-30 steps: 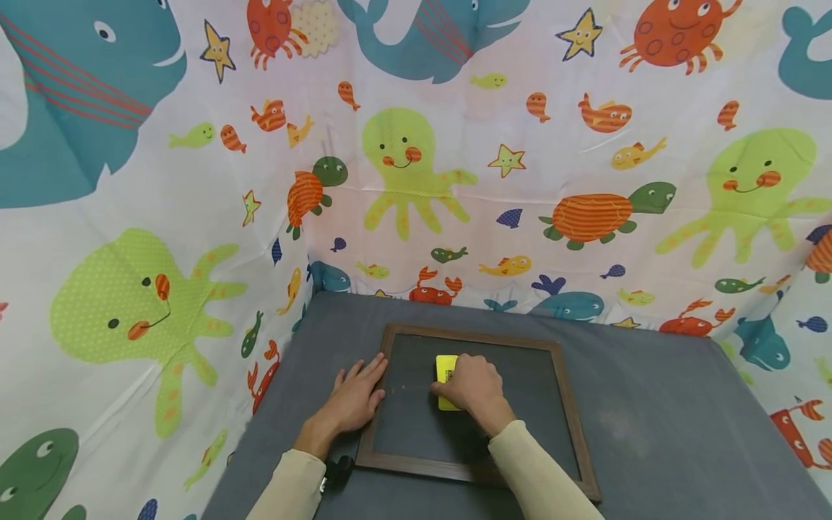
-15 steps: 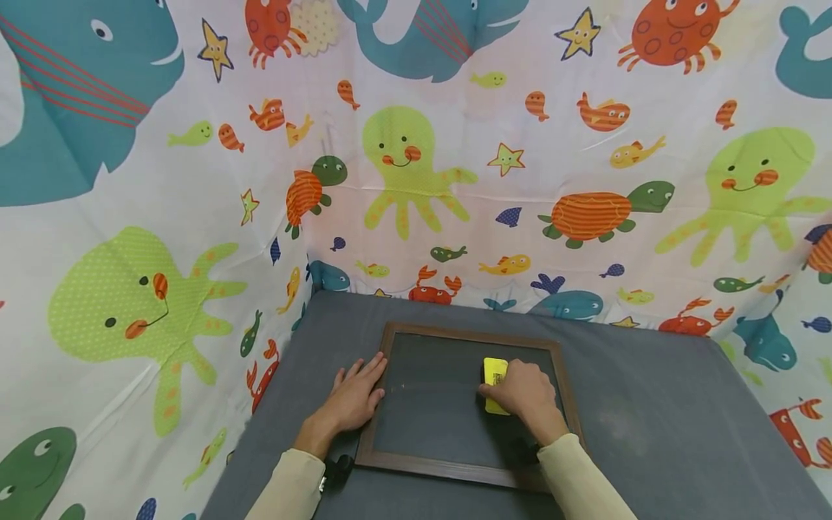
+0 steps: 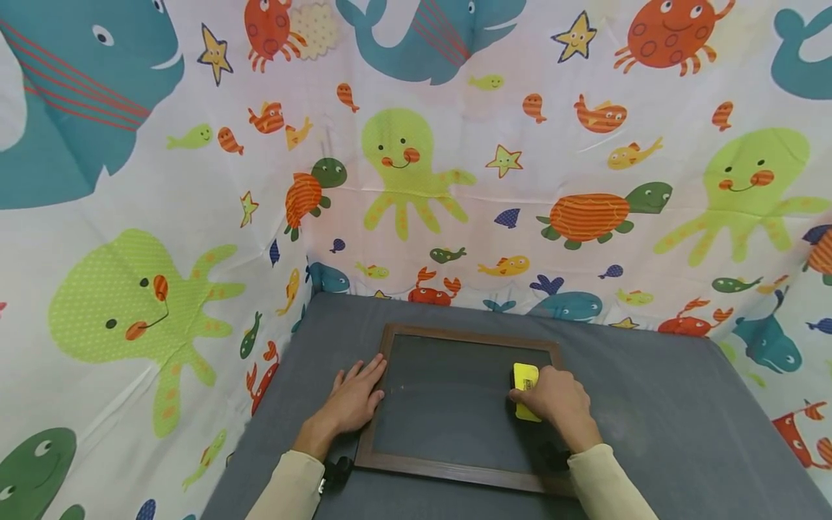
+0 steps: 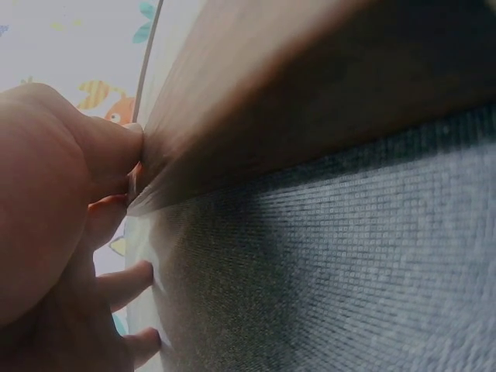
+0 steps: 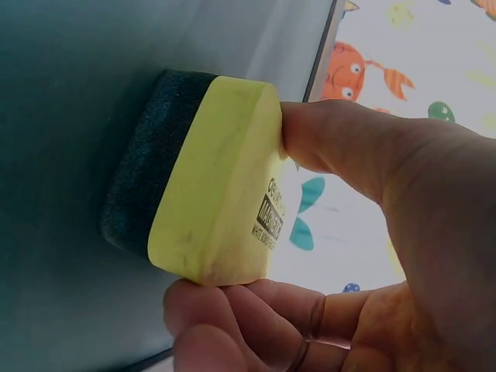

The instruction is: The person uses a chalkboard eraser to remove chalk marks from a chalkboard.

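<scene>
A blackboard [image 3: 442, 419] with a brown wooden frame [image 3: 455, 471] lies flat on the grey cloth. On its right part sits a yellow board eraser [image 3: 523, 377], gripped by my right hand [image 3: 567, 406]. In the right wrist view, the thumb is on one end of the eraser and the fingers on the other. Its dark felt side [image 5: 143, 170] faces the blackboard. At the frame's left edge rests my left hand [image 3: 347, 406], fingers extended. The left wrist view has its thumb [image 4: 112, 147] touching the frame's side, with other fingertips on the cloth.
Grey cloth [image 3: 663, 412] covers the table around the blackboard. White curtains [image 3: 416, 195] printed with sea animals rise behind and along both sides. Faint light marks [image 3: 399, 388] show on the blackboard's left part.
My right hand has slid the eraser rightward across the blackboard, from near its middle to close by the right side of the frame. My left hand has stayed in place.
</scene>
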Tool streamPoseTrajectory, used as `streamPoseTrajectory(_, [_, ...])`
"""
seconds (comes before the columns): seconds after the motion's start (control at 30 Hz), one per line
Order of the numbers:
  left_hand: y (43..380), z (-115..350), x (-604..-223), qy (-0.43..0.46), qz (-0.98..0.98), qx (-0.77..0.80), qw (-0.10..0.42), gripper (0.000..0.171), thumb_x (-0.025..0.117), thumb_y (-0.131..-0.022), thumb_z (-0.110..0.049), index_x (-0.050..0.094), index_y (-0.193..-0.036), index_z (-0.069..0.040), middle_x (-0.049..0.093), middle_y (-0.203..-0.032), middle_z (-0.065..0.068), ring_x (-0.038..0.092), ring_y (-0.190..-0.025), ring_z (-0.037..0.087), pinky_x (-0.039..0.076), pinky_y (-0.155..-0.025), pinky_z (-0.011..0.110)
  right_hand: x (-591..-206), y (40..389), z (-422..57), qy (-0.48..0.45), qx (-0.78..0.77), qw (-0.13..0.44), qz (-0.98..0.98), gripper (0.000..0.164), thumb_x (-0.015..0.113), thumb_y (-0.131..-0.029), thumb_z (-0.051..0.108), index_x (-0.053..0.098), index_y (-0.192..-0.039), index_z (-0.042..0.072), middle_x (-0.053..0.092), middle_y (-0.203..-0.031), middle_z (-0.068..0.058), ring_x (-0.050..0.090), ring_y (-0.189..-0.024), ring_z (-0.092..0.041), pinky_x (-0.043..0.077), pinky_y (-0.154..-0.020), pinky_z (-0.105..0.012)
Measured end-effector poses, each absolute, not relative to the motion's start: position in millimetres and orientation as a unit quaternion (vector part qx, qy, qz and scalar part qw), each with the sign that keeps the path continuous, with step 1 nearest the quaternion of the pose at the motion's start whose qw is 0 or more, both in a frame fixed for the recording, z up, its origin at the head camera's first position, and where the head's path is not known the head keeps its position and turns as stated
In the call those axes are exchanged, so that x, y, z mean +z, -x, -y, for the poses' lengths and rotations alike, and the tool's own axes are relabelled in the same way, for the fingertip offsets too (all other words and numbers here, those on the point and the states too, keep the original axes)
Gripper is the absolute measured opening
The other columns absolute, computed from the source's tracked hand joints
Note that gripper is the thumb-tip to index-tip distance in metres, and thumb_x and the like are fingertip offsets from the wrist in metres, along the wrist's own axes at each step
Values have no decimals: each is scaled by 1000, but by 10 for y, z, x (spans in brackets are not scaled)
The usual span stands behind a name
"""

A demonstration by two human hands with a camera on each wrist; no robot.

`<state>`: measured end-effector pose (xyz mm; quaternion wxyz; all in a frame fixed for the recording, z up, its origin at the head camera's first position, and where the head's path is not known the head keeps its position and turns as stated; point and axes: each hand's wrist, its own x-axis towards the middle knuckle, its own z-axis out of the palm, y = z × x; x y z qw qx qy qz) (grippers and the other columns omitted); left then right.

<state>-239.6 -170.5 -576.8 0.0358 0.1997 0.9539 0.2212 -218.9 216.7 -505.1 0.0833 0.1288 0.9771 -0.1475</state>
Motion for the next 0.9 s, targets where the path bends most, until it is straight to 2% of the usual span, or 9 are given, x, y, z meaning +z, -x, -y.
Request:
streamPoseTrajectory(0.53, [2378,1708,-5763,-203,-952,225,37,61,55,-104,-27,31,-160,-15,23,-168,2,24,-151,42,15,-114,74,-5024,2168,-2231,-127,-141,74,-979,73,78,-77,57,61,-108,-8,59,-80,-15,56,-67,-29,49,-54,-39])
streamPoseTrajectory(0.9, [2370,1705,-5732,-201,-953,225,35,61,55,-105,-27,31,-160,-15,23,-168,1,24,-151,42,15,-114,74,-4669,2130,-2586,-134,-146,41,-979,76,71,-79,62,59,-107,-7,58,-80,-17,55,-68,-31,45,-52,-39])
